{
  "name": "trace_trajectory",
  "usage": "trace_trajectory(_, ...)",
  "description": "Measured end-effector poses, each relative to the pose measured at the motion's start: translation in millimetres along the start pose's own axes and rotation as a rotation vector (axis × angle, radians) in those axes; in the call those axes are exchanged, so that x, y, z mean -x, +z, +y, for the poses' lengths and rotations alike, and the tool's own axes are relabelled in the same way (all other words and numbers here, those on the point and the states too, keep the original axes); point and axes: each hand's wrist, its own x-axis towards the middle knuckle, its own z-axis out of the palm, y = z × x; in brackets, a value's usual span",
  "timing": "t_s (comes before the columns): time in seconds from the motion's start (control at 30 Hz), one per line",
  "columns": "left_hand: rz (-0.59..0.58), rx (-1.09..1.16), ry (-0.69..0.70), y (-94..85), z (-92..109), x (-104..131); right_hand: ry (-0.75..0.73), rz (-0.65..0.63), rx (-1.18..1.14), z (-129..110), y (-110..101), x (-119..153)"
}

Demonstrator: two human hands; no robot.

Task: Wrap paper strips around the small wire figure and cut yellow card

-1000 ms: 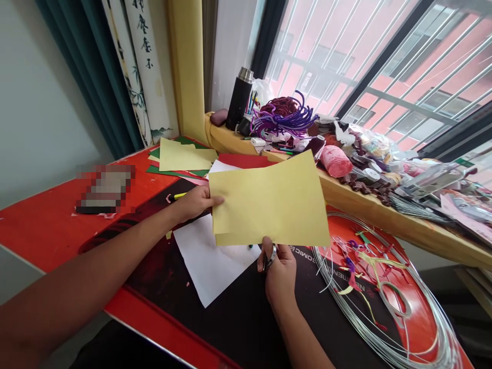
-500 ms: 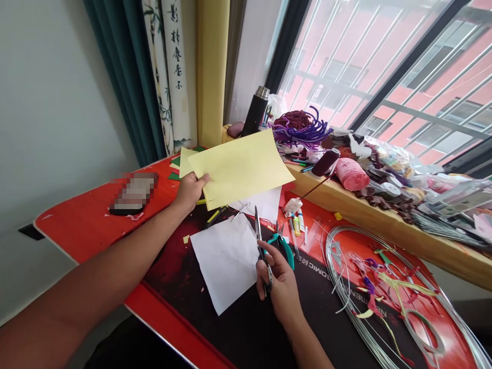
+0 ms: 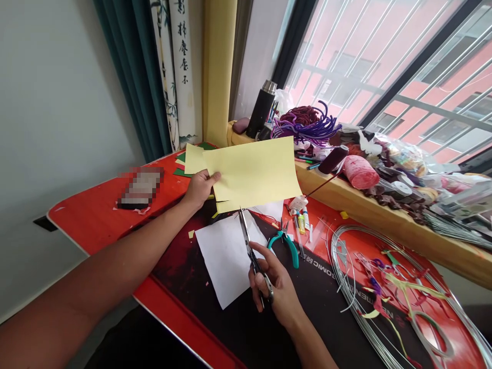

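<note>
My left hand (image 3: 202, 188) pinches the left end of a sheet of yellow paper (image 3: 255, 171), thumb on top, and holds it up over the table. A short slit runs in from the sheet's lower left edge. In my right hand (image 3: 274, 282) is a pair of scissors (image 3: 248, 243), with fingers in the handle loops. The blades point up and away, their tips at the lower edge of the yellow paper. Beneath the scissors a white sheet of paper (image 3: 225, 261) lies on the dark mat (image 3: 180, 287).
Teal-handled pliers (image 3: 286, 243) lie right of the scissors, with small tubes (image 3: 303, 220) behind. A large coil of wire (image 3: 346, 271) covers the right side. A phone (image 3: 140, 189) rests at the left. Along the windowsill (image 3: 319, 184) stand a black thermos (image 3: 261, 110) and heaped craft supplies.
The scissors have moved left and turned, bringing their tips to the yellow paper's lower edge. The yellow sheet is tilted more towards me. The whole view has shifted slightly.
</note>
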Motion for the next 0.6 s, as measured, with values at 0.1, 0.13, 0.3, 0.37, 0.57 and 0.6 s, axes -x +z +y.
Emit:
trace_trajectory(0.1,-0.026,0.010,-0.004,3.4,2,3,0.014,-0.009,-0.008,2,0,0)
trace_trajectory(0.13,-0.032,0.012,-0.006,4.2,2,4,0.018,-0.008,-0.010,2,0,0)
trace_trajectory(0.3,-0.057,0.028,-0.016,8.0,1,8,0.024,-0.010,-0.009,1,1,0)
trace_trajectory(0.37,-0.064,0.037,-0.018,9.2,1,9,0.024,-0.009,-0.010,0,1,0)
trace_trajectory(0.57,-0.089,0.065,-0.034,11.5,0,13,0.040,0.015,-0.006,-1,5,1)
trace_trajectory(0.6,-0.095,0.067,-0.040,11.7,0,14,0.040,0.018,-0.006,-1,5,0)
